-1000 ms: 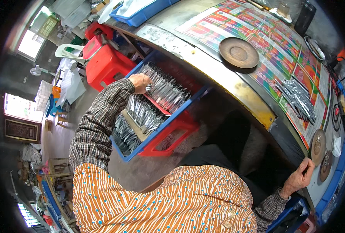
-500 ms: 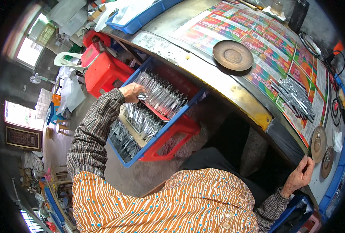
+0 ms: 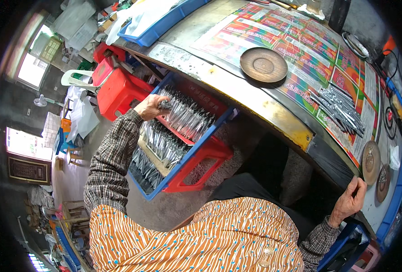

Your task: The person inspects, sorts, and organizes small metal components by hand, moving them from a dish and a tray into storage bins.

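Note:
My left hand (image 3: pixel 150 108) is closed around the ends of a few thin metal rods (image 3: pixel 164 104) at the near-left rim of a blue crate (image 3: pixel 189 156). Packed upright in rows, many slim silvery metal rods (image 3: pixel 187 111) fill the crate, split by a red divider and a wooden strip (image 3: pixel 154 156). My right hand (image 3: pixel 348 204) hangs by the table's right front edge, thumb and fingers pinched together. Whether anything sits in that pinch is too small to tell. Close to it lie two small round brownish discs (image 3: pixel 371 164) with raised middles.
The crate rests on a red plastic stool (image 3: pixel 201 167). On the table (image 3: pixel 273 111) are a round brown wooden dish (image 3: pixel 264 65), a pile of metal rods (image 3: pixel 339 109) on colourful printed sheets, and a blue tray (image 3: pixel 153 29). Red stools (image 3: pixel 121 93) stand beyond the crate.
My left hand has pulled back slightly leftward with the rods in its fingers. My right hand stays by the table edge, its pose almost unchanged. The view has shifted a little.

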`<state>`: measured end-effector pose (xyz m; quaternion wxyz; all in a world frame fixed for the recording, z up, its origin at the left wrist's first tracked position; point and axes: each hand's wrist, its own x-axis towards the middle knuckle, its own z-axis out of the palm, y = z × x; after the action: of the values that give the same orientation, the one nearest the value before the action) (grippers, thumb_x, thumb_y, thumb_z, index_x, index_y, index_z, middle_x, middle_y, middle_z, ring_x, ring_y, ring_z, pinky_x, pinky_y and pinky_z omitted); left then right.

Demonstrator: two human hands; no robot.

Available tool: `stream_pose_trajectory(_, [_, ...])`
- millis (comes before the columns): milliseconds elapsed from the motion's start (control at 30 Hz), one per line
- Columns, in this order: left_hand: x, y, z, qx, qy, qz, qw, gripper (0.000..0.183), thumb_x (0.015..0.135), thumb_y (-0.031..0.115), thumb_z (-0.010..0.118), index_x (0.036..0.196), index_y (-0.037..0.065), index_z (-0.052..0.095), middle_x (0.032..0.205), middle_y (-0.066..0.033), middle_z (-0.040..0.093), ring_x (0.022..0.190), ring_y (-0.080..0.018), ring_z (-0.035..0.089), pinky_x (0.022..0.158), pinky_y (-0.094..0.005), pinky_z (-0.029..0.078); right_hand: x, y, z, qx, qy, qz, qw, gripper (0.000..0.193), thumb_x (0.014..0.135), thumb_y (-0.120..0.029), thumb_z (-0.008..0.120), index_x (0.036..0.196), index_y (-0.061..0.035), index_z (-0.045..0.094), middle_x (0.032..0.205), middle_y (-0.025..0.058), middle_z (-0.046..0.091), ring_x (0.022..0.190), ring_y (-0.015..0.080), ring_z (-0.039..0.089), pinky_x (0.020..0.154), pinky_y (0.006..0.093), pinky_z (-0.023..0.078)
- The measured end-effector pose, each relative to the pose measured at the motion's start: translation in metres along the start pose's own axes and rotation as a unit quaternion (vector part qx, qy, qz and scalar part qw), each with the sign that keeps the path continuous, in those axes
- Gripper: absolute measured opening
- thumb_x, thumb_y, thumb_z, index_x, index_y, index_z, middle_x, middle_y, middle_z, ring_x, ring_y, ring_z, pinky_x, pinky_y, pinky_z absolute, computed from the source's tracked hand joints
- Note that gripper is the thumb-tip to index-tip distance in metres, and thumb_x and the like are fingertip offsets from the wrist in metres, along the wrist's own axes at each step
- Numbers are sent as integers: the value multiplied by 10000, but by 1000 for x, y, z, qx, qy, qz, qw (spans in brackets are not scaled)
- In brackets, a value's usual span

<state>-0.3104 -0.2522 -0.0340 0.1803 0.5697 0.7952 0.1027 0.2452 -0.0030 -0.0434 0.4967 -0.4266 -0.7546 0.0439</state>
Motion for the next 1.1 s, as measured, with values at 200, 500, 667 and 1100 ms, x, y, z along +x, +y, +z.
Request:
stream_pose_trajectory(200, [15,25,23,-343,81,-43,935,100,854,84,650,848,37,561,686,9,564,631,-69,538,586,-240,459,0,1,-2,13,-17,1,1000,110,887,-50,615,850,32,552,762,61,515,676,149,474,631,272,416])
stream_pose_trajectory(500, [23,51,62,-164,265,-127,942,65,838,38,605,815,49,545,656,6,532,610,-88,504,552,-274,417,1,-2,-1,-6,-6,-14,1000,116,888,-50,615,847,33,545,764,70,511,679,170,480,639,278,423])
stream_pose_trajectory(667, [26,46,78,-26,330,-109,937,148,792,105,657,879,32,563,673,-128,586,617,-263,585,586,-355,459,0,-1,-2,-7,-7,-14,1000,119,887,-51,616,846,33,543,759,68,506,672,170,475,628,277,420])
stream_pose_trajectory(1100, [7,69,73,-112,273,-194,936,531,682,310,784,1066,-2,591,916,-169,628,862,-290,615,759,-383,487,2,-5,-1,-6,-5,-21,1000,106,877,-30,619,835,29,542,754,70,510,662,169,478,611,279,419])
